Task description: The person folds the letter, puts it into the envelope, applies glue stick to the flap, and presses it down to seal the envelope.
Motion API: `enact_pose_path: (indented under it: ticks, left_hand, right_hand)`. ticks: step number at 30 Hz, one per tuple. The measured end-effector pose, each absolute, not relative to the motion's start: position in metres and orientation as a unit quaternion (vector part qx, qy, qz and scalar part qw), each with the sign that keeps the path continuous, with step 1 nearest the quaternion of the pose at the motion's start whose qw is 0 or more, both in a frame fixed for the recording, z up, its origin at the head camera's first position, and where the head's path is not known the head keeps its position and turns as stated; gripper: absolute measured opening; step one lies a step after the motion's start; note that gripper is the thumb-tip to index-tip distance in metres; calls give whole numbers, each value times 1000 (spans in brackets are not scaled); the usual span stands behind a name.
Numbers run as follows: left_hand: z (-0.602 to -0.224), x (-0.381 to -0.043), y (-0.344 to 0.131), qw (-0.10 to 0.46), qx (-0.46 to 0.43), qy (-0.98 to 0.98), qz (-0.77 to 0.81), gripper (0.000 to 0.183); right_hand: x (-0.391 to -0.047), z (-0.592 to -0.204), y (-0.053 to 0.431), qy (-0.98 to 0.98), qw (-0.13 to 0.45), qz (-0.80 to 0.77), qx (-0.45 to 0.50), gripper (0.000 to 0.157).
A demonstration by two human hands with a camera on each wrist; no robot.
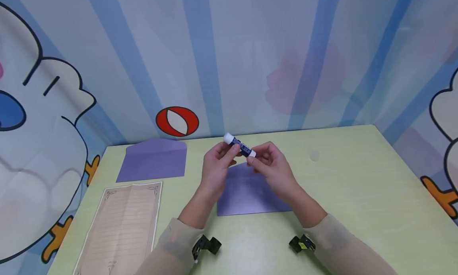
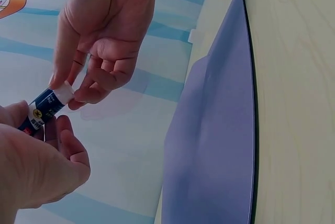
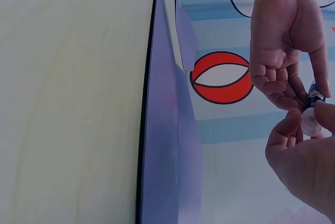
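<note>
A dark blue glue stick [image 1: 240, 145] with white ends is held up between both hands, tilted, above a purple envelope [image 1: 247, 191]. My left hand [image 1: 216, 169] pinches its labelled barrel between thumb and fingers. At the lower right end, thumb and fingers of my right hand [image 1: 277, 173] pinch the white tip. The left wrist view shows that white end [image 2: 64, 93] in the right fingers, with the label facing the camera. From the right wrist, the end [image 3: 310, 123] looks round and pale, and fingers hide much of the barrel.
Another purple envelope [image 1: 154, 163] lies at the back left of the table. In front of it is a creased sheet of lined paper [image 1: 125, 223] with a decorative border. A small translucent round piece [image 1: 315, 155] sits to the right. A printed curtain [image 1: 247, 60] rises behind the table.
</note>
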State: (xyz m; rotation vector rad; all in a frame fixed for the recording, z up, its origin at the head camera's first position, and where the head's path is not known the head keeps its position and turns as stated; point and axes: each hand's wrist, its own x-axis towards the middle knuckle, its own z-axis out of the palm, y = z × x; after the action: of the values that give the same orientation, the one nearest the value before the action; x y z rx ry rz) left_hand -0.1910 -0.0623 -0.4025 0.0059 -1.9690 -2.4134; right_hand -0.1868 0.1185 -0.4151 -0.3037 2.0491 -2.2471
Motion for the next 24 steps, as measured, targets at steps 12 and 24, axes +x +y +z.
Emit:
enact_pose_path:
  ticks: [12, 24]
  left_hand:
    - [-403, -191, -60, 17, -7, -640, -768, 29]
    - [-403, -188, -60, 19, 3, -646, -763, 33]
  right_hand:
    - [-187, -413, 119, 626, 127, -766, -68, 35]
    - [-186, -418, 117, 663, 44, -740, -98, 27]
